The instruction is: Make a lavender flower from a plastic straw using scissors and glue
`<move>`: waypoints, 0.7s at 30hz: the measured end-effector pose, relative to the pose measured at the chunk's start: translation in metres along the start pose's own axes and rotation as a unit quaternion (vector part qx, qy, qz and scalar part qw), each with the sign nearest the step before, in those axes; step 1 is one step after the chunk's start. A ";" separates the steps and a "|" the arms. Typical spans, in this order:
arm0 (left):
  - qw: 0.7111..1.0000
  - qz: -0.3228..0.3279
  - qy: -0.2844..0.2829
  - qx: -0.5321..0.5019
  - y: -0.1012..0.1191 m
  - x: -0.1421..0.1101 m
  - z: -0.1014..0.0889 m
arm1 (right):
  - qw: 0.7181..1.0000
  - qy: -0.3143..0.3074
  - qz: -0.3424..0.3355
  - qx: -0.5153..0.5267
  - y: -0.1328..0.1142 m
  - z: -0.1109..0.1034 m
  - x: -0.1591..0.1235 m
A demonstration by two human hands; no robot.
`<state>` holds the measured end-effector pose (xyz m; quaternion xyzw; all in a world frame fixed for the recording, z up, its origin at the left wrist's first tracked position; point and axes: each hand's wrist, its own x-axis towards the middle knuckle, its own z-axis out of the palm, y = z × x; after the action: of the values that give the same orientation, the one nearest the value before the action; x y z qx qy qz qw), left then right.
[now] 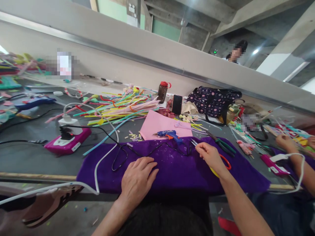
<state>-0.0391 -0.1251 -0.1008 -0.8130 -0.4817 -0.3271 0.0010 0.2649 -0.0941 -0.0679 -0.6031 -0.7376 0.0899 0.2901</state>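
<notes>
My left hand [137, 178] lies flat, fingers stretched out, on a purple cloth [177, 170] spread over the table's near edge. My right hand [211, 156] is closed round scissors [222, 162] with red and yellow handles, blades pointing left toward a blue glue gun [169, 134]. The glue gun rests at the cloth's far edge, half on a pink sheet [157, 126], with its black cord looping across the cloth.
A heap of coloured straws [118, 106] lies far left of centre. A magenta power strip [67, 141] with white plug sits left. Behind are a bottle [162, 91], phone [177, 104], dotted bag [214, 100] and green pliers [225, 146]. Another person's arm [295, 154] works at right.
</notes>
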 end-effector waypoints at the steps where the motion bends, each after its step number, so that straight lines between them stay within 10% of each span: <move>1: 1.000 0.001 0.001 0.001 0.000 0.000 0.000 | 1.000 -0.005 0.001 -0.003 0.005 -0.001 0.004; 21: 0.998 0.042 0.023 0.042 -0.008 0.000 0.003 | 0.992 -0.099 0.032 -0.069 0.031 0.024 0.053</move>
<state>-0.0433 -0.1195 -0.1058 -0.8240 -0.4602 -0.3250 0.0600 0.2730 -0.0307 -0.0852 -0.6331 -0.7476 0.1070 0.1699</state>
